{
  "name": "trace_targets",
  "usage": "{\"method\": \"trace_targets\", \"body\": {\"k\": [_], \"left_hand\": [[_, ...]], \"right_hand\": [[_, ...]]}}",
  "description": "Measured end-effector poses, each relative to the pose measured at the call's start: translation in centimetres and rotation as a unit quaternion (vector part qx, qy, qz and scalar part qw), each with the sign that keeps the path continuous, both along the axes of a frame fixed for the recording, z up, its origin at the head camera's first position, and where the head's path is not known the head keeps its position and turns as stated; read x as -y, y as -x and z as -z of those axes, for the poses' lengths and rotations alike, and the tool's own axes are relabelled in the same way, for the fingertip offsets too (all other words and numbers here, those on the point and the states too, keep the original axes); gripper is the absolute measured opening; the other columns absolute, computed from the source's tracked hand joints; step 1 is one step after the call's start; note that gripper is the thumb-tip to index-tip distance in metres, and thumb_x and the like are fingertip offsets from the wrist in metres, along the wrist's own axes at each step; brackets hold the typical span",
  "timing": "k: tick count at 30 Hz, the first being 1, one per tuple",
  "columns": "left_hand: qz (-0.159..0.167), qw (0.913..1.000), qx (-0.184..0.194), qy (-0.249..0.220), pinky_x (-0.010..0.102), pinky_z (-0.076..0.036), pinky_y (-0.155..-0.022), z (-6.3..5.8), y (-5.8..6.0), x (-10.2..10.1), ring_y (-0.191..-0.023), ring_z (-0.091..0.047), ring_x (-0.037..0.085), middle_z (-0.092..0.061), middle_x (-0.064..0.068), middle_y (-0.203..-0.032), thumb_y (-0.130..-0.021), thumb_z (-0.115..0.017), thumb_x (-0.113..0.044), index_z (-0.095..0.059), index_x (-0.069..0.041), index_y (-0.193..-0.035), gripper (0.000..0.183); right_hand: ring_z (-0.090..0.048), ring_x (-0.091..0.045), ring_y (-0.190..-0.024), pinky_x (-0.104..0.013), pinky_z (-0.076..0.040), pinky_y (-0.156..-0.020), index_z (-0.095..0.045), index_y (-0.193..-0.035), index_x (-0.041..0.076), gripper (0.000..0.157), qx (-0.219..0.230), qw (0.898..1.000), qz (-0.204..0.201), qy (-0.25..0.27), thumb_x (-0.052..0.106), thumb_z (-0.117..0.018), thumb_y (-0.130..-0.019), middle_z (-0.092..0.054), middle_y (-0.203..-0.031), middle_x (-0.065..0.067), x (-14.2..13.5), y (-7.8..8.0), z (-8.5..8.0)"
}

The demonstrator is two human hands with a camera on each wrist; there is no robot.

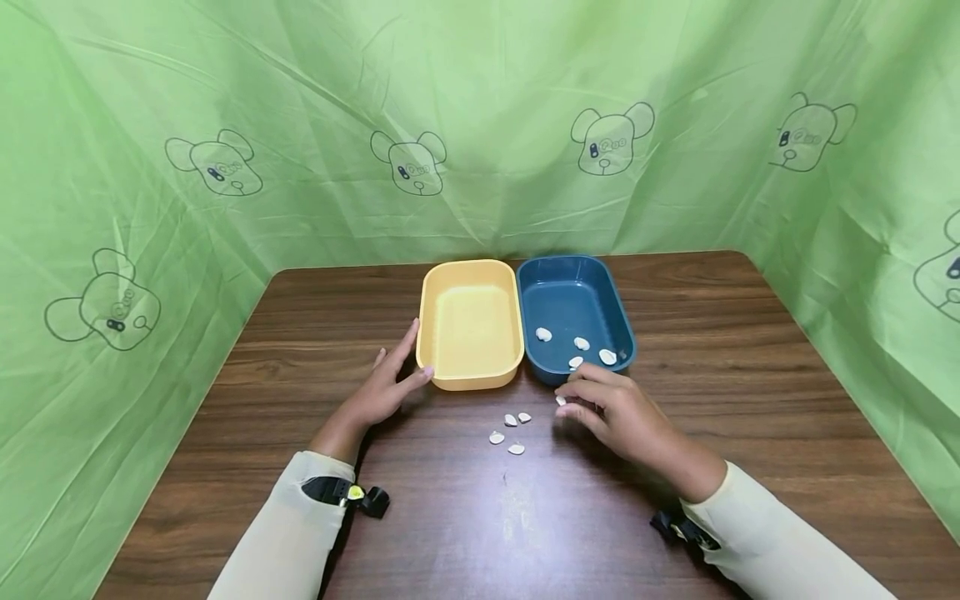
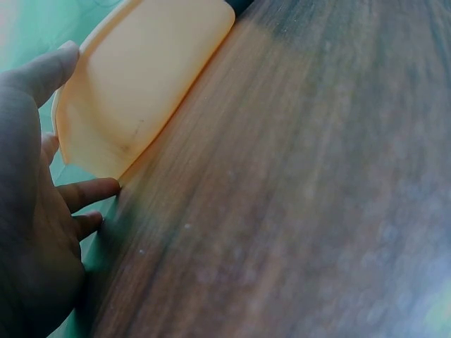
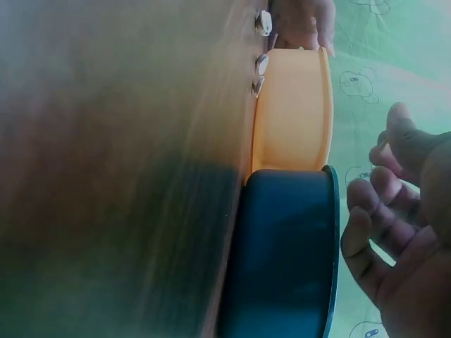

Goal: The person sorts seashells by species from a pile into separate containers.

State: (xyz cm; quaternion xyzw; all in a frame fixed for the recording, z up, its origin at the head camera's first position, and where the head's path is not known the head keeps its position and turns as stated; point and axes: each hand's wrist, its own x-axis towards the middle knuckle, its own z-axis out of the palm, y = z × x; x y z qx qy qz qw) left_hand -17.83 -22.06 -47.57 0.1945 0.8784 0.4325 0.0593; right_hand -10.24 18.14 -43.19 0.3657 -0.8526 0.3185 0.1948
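From where I stand, a small white shell [image 1: 561, 401] sits just outside the near edge of the blue tray [image 1: 562, 300], pinched between the thumb and fingers of the right hand [image 1: 622, 412]. Four loose shells [image 1: 497, 437] lie on the tabletop [image 1: 712, 333] in front of the trays, and four others [image 1: 543, 334] are inside the blue one, towards its near end.

I'd guess each is very light and stiff, perhaps smooth enough to skid, and thin enough at the edge to chip under a hard squeeze. Lying so low, they seem to ask for a fingertip pinch across opposite edges, gentle but sure, rather than a press from above.

The left hand [image 1: 386, 385] has its fingers spread along the outer left side of the yellow tray [image 1: 471, 325], thumb at the near corner of the rim. That tray looks like light, fairly rigid plastic that could slide if nudged; side wall and rim seem good places to steady it.
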Motion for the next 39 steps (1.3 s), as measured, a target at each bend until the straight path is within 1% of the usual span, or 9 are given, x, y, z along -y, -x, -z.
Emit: {"method": "trace_targets", "body": {"k": [3,7,13,16,20,23,28,34,39], "left_hand": [[-0.001,1.0000,0.003,0.005,0.076,0.013,-0.130,-0.1,0.0,0.0,-0.171,-0.016,0.040,-0.012,0.008,-0.185,-0.112,-0.059,-0.039,-0.002,-0.019,-0.178,0.089],[-0.003,1.0000,0.007,0.006,0.075,0.013,-0.131,-0.1,0.0,0.0,-0.171,-0.016,0.039,-0.012,0.006,-0.185,-0.112,-0.059,-0.040,-0.002,-0.021,-0.178,0.089],[-0.002,1.0000,0.005,0.003,0.075,0.013,-0.130,-0.1,0.0,-0.1,-0.171,-0.016,0.039,-0.012,0.005,-0.185,-0.112,-0.059,-0.040,-0.001,-0.024,-0.178,0.089],[-0.002,1.0000,0.007,0.003,0.075,0.013,-0.130,-0.1,0.0,0.0,-0.171,-0.015,0.038,-0.012,0.005,-0.185,-0.112,-0.059,-0.041,-0.001,-0.029,-0.178,0.089],[-0.001,1.0000,0.009,0.001,0.076,0.013,-0.130,-0.2,-0.1,0.0,-0.171,-0.015,0.039,-0.014,0.005,-0.185,-0.112,-0.059,-0.042,-0.001,-0.033,-0.177,0.089],[-0.001,1.0000,0.010,0.000,0.075,0.014,-0.130,-0.2,-0.1,0.0,-0.171,-0.015,0.038,-0.014,0.005,-0.185,-0.112,-0.059,-0.042,-0.001,-0.033,-0.177,0.088],[-0.002,1.0000,0.009,0.000,0.075,0.014,-0.131,-0.1,0.0,0.0,-0.171,-0.015,0.037,-0.013,0.004,-0.185,-0.112,-0.059,-0.042,-0.001,-0.032,-0.178,0.089],[0.000,1.0000,0.006,-0.003,0.075,0.013,-0.130,-0.1,-0.1,0.0,-0.171,-0.015,0.038,-0.013,0.005,-0.185,-0.112,-0.060,-0.040,-0.001,-0.031,-0.178,0.088],[0.000,1.0000,0.004,-0.001,0.074,0.013,-0.131,0.0,0.0,-0.1,-0.171,-0.016,0.036,-0.011,0.003,-0.185,-0.112,-0.059,-0.039,-0.001,-0.030,-0.178,0.088]], "right_hand": [[-0.067,-0.012,-0.094,-0.016,-0.053,-0.087,-0.084,-0.104,0.010,0.025,-0.011,1.000,-0.009,0.009,0.006,-0.093,-0.082,-0.071,-0.104,0.001,0.2,0.3,-0.1],[-0.065,-0.017,-0.106,-0.020,-0.051,-0.099,-0.084,-0.102,0.009,0.023,-0.004,0.999,-0.028,0.030,0.008,-0.094,-0.081,-0.070,-0.110,-0.004,0.4,0.7,-0.4],[-0.062,-0.031,-0.122,-0.026,-0.042,-0.116,-0.084,-0.096,0.008,0.017,-0.014,0.995,-0.071,0.072,0.020,-0.092,-0.087,-0.075,-0.120,-0.013,0.8,1.6,-0.7],[-0.059,-0.035,-0.130,-0.036,-0.039,-0.122,-0.085,-0.095,0.011,0.016,-0.014,0.993,-0.076,0.085,0.019,-0.095,-0.085,-0.075,-0.125,-0.014,1.1,2.0,-0.8],[-0.054,-0.039,-0.138,-0.059,-0.035,-0.117,-0.085,-0.093,0.017,0.023,-0.002,0.993,-0.067,0.093,0.006,-0.097,-0.076,-0.074,-0.133,-0.013,1.5,2.4,-1.0],[-0.050,-0.045,-0.142,-0.068,-0.031,-0.113,-0.085,-0.091,0.019,0.024,0.011,0.994,-0.057,0.093,0.004,-0.097,-0.075,-0.072,-0.138,-0.013,1.8,2.7,-1.1],[-0.046,-0.048,-0.146,-0.071,-0.025,-0.117,-0.084,-0.088,0.019,0.019,0.038,0.994,-0.043,0.092,0.009,-0.097,-0.078,-0.071,-0.142,-0.013,2.3,3.3,-1.3],[-0.041,-0.045,-0.153,-0.075,-0.019,-0.120,-0.084,-0.087,0.023,0.017,0.080,0.992,-0.021,0.090,0.013,-0.096,-0.082,-0.069,-0.146,-0.008,3.0,4.0,-1.4],[-0.039,-0.040,-0.156,-0.074,-0.016,-0.122,-0.084,-0.087,0.021,0.016,0.095,0.991,-0.011,0.099,0.013,-0.097,-0.083,-0.069,-0.146,-0.007,3.8,4.5,-1.4]]}}
